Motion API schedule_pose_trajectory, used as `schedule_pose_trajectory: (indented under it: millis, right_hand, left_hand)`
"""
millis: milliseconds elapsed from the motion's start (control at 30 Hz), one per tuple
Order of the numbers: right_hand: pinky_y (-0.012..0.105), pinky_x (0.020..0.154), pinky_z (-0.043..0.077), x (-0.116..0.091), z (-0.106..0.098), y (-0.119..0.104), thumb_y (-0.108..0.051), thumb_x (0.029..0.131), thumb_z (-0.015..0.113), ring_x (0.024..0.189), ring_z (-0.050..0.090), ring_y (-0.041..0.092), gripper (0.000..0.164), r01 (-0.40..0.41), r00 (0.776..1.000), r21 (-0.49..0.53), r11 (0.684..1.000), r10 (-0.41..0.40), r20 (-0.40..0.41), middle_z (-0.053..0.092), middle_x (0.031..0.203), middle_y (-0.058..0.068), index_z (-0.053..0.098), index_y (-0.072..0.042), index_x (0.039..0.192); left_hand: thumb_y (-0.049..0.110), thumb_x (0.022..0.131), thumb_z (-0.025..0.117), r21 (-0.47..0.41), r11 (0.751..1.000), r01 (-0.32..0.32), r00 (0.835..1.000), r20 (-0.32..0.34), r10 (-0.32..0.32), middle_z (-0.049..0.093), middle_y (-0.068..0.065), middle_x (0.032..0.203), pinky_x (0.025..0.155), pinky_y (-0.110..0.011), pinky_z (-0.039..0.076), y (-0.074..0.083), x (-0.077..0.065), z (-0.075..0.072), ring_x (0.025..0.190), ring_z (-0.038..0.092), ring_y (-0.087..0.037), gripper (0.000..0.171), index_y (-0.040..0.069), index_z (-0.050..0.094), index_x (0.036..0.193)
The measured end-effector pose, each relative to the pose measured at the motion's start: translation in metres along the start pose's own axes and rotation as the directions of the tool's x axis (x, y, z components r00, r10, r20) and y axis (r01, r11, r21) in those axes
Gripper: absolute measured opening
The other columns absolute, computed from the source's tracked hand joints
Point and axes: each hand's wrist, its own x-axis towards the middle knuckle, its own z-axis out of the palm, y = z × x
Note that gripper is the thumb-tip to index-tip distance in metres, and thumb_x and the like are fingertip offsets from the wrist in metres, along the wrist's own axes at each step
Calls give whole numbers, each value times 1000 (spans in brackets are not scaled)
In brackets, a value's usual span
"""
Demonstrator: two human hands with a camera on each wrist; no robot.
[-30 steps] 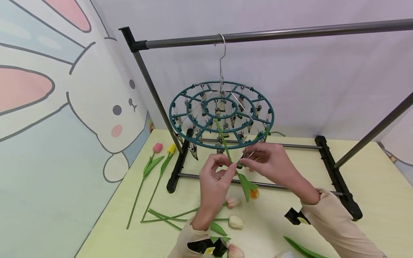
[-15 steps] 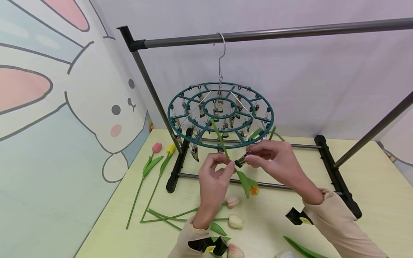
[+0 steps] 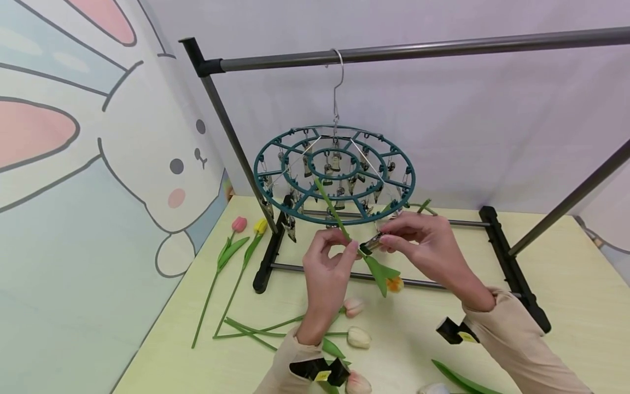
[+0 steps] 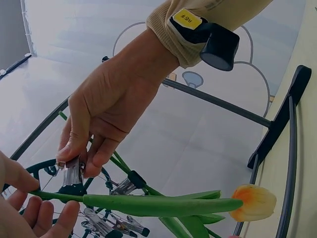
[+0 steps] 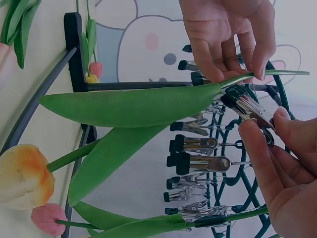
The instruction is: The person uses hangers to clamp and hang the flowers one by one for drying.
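With our left hand [image 3: 327, 273] we pinch an orange tulip [image 3: 378, 272] by its stem [image 5: 287, 73]; our right hand [image 3: 428, 246] pinches a metal clip [image 5: 247, 104] under the round hanger [image 3: 364, 221], near right

Pinching a green stem [image 4: 58, 197] with the left hand [image 4: 20, 218], at lower left. Just above, holding a metal clip [image 4: 74, 174] with the right hand [image 4: 109, 104], with its dark tip very close to this stem. Farther right, showing a long green leaf [image 4: 158, 205] and a yellow-orange bloom [image 4: 253, 203]. Below, showing several other clips [image 4: 100, 223].
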Motion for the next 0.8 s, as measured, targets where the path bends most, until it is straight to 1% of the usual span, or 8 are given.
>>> schedule_pose_trajectory:
  millis: [100,233,400,500,600,700,800]
  right_hand:
    - [29,63,57,0,0,0,4,83,68,67,67,15,16,12,1000,1,1000,-12,-4,65,86,4,72,-7,93]
    - [29,61,57,1,0,1,3,83,69,65,67,17,15,15,1000,1,1000,-15,-9,65,84,4,72,-8,92]
    - [30,60,57,2,0,3,4,82,70,65,67,21,15,22,1000,24,999,-22,4,65,84,2,72,-8,91]
    - [28,60,57,3,0,4,4,82,69,65,67,19,16,34,999,21,999,-34,9,65,84,1,72,-9,91]
    - [28,60,57,3,0,4,5,82,69,64,67,16,17,48,999,24,999,-48,12,66,84,0,72,-9,92]
    - [31,60,57,2,-1,4,6,82,68,62,67,17,17,56,998,55,997,-57,14,66,84,4,71,-7,92]
    - [31,60,57,1,-1,4,6,82,68,63,67,18,17,56,998,69,996,-57,10,66,83,7,71,-7,92]
  left_hand:
    - [0,88,63,4,1000,-19,1000,-7,19,52,-19,91,66,-43,58,-1,1,1,88,57,-26,15,-7,54,98]
    - [-1,88,62,11,999,-35,999,-21,35,51,-20,91,64,-43,58,-3,2,2,87,57,-27,14,-9,53,97]
    - [-1,88,62,1,999,-33,999,-35,33,50,-21,93,65,-41,58,-5,3,2,86,56,-26,15,-9,53,97]
    - [0,88,63,-13,999,-31,999,-39,30,50,-21,94,65,-41,58,-5,3,2,87,55,-26,16,-9,52,97]
    - [-1,88,63,-27,999,-42,998,-42,41,49,-21,94,64,-42,58,-5,2,2,87,55,-27,16,-9,52,97]
    - [-2,87,63,-30,998,-61,997,-41,60,48,-22,94,63,-43,58,-4,3,3,88,54,-27,16,-9,52,97]
    - [-4,87,63,-31,996,-79,996,-42,77,48,-23,94,63,-43,58,-4,3,3,89,55,-27,15,-9,52,97]
